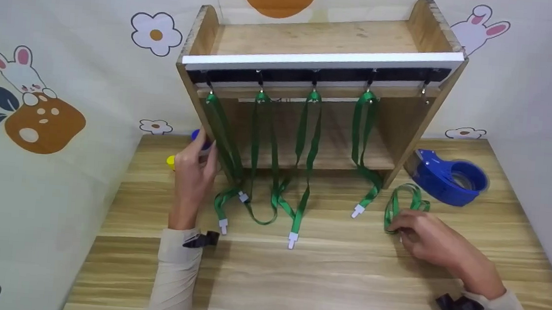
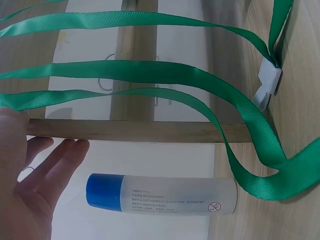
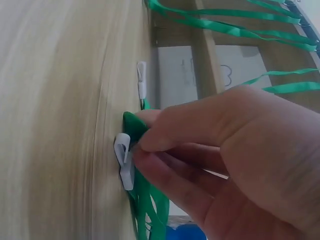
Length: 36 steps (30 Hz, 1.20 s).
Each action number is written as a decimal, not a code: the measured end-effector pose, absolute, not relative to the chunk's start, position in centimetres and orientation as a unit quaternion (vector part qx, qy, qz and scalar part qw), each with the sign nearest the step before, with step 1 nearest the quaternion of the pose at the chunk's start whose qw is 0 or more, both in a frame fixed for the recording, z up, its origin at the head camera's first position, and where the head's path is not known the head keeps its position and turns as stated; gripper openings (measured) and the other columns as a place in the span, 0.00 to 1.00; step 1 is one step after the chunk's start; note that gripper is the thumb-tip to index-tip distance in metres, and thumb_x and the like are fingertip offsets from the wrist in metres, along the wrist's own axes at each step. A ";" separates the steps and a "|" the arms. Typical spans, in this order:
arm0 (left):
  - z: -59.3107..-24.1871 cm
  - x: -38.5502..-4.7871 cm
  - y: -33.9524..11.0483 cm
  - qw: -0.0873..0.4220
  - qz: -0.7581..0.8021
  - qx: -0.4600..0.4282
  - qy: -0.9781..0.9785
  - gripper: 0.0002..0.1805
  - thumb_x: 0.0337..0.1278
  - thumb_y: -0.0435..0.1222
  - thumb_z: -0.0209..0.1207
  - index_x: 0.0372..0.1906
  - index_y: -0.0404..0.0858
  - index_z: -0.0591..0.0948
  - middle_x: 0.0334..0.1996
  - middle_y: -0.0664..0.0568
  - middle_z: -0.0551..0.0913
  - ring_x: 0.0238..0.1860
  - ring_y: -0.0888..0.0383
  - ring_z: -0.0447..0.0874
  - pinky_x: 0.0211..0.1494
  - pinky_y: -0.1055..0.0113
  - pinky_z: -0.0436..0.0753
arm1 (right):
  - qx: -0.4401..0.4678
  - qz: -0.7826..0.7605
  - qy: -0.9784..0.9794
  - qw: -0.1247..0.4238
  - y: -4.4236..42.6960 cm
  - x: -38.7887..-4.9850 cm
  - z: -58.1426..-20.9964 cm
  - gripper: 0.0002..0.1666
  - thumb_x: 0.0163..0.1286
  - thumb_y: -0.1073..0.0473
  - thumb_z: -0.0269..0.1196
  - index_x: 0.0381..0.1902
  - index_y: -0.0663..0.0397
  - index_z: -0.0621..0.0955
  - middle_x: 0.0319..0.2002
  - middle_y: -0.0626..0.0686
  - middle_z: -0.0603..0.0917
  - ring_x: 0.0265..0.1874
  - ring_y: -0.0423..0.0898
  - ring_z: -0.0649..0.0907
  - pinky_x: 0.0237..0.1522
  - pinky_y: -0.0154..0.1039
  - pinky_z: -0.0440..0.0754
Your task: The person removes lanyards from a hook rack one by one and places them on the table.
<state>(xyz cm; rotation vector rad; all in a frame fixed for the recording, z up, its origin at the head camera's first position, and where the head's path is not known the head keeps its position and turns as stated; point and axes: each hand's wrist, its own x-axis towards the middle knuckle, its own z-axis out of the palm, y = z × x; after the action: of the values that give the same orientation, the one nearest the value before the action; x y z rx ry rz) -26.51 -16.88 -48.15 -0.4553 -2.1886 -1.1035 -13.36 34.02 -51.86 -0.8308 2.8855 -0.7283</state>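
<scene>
At the left side of a small wooden rack (image 1: 431,118), my left hand (image 1: 195,168) grips the edge of the side panel (image 2: 140,131), thumb on one face and fingers on the other. On the table at the right, my right hand (image 1: 429,238) pinches a loosely coiled green lanyard (image 1: 415,200) between thumb and fingers. A white clip (image 3: 125,160) of that lanyard shows beside the fingertips in the right wrist view. Several green lanyards (image 1: 311,143) hang from hooks along the rack's front, their white clips (image 1: 293,240) lying on the tabletop. The rightmost hook (image 1: 425,90) carries no lanyard.
A blue tape dispenser (image 1: 447,176) stands right of the rack. Beside the left panel is a white tube with a blue cap (image 2: 105,191), and a small yellow object (image 1: 171,161) shows near the left hand. Patterned walls (image 1: 95,12) enclose the wood-grain table (image 1: 324,287).
</scene>
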 end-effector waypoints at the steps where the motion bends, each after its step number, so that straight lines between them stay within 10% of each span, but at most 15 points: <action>1: -48.2 -26.5 -16.9 0.318 -0.420 -0.173 -0.832 0.23 0.80 0.36 0.61 0.74 0.38 0.80 0.55 0.41 0.92 0.55 0.46 0.94 0.50 0.52 0.94 | -0.267 -0.237 0.934 0.029 34.1 -13.2 -51.8 0.22 0.63 0.78 0.64 0.46 0.51 0.92 0.46 0.47 0.91 0.46 0.46 0.89 0.47 0.46 0.93; 36: -48.0 -26.4 -16.8 0.310 -0.419 -0.169 -0.836 0.23 0.82 0.38 0.59 0.75 0.38 0.79 0.60 0.43 0.91 0.57 0.47 0.93 0.51 0.57 0.94 | -0.233 -0.217 0.947 -0.047 34.4 -14.9 -53.0 0.15 0.66 0.72 0.75 0.48 0.54 0.91 0.48 0.51 0.91 0.47 0.48 0.89 0.48 0.52 0.93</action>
<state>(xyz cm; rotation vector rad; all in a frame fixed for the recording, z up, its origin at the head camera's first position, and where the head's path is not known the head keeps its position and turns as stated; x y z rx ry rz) -26.37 -16.83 -48.05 -0.4452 -2.2093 -1.1071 -14.89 34.41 -52.96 -0.7548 3.0678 -0.7017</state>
